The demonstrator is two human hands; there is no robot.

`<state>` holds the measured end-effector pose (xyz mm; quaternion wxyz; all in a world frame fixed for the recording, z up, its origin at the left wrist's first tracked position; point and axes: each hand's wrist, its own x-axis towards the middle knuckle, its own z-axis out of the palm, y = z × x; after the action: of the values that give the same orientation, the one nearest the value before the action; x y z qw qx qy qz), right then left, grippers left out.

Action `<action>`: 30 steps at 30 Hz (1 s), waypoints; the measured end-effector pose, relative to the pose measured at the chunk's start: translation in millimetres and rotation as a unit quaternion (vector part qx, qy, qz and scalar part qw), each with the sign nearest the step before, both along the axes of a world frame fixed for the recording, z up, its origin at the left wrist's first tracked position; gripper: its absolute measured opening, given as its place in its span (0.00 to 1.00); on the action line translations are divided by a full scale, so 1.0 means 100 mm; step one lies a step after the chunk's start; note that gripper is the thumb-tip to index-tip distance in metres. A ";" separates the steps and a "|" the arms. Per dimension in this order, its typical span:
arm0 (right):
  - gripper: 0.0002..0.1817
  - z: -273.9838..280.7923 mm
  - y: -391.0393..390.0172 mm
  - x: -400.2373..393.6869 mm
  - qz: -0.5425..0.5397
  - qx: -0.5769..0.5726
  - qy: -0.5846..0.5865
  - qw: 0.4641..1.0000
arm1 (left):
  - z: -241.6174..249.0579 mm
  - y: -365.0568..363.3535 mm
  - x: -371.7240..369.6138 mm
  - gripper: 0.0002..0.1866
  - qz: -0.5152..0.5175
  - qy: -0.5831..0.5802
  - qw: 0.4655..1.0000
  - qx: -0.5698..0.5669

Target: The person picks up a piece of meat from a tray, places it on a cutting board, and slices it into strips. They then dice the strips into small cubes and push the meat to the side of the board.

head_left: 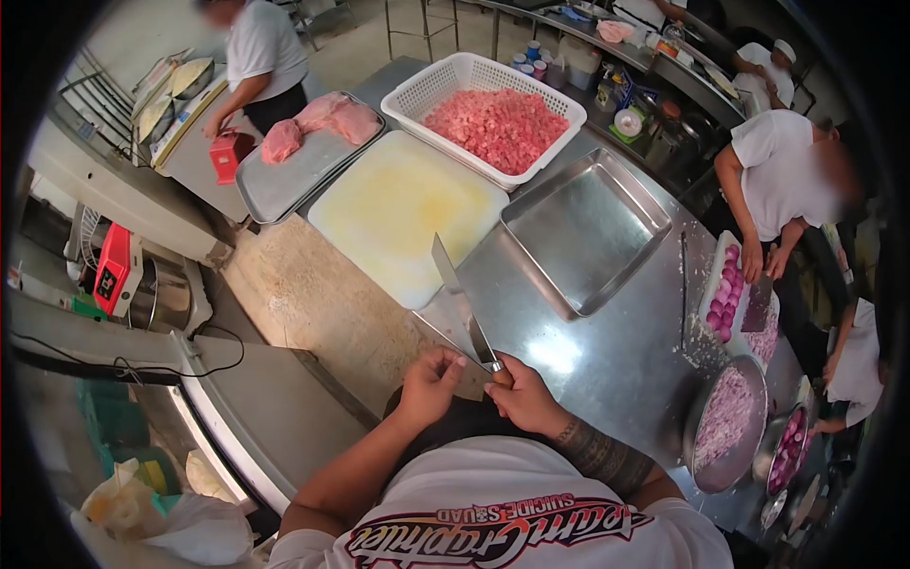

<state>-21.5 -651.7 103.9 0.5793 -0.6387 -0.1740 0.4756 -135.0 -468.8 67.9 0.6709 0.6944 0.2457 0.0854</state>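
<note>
My right hand (527, 394) is closed around the wooden handle of a large knife (482, 339), whose blade points up and away over the steel table's edge. Close beside the handle, my left hand (431, 384) has its fingers curled in and the thumb against them; whether anything is in them cannot be made out. Beyond the blade tip lies a white cutting board (408, 209) with yellowish stains. A white perforated basket (403, 106) behind it holds diced pink meat (498, 123). Large raw meat pieces (339, 119) rest on a metal tray (275, 194) at the left.
A shallow steel tray (588, 237) sits right of the board on the steel table (607, 351). Further right are a bowl of chopped onion (730, 417) and a co-worker (782, 175) at a board of peeled red onions (725, 294). Another person (265, 57) stands back left.
</note>
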 end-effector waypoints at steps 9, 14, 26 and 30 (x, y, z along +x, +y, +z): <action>0.29 0.06 0.57 0.19 -0.054 0.020 -0.020 0.998 | 0.14 0.53 0.56 0.10 -0.119 0.035 0.992 0.003; 0.29 0.00 1.22 0.23 -0.157 0.018 0.023 0.987 | 0.06 1.15 0.91 0.11 -0.213 0.034 0.977 -0.008; 0.27 0.16 2.29 0.02 -0.265 -0.040 0.025 0.963 | 0.19 2.30 1.27 0.13 -0.390 0.049 0.915 0.086; 0.29 0.16 2.39 0.14 -0.259 -0.053 0.012 0.964 | 0.28 2.42 1.33 0.11 -0.372 0.065 0.925 0.023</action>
<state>-7.0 -412.9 119.6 0.6501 -0.6861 0.0300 0.3252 -1.8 -226.7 96.1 0.6207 0.7551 0.0108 -0.2106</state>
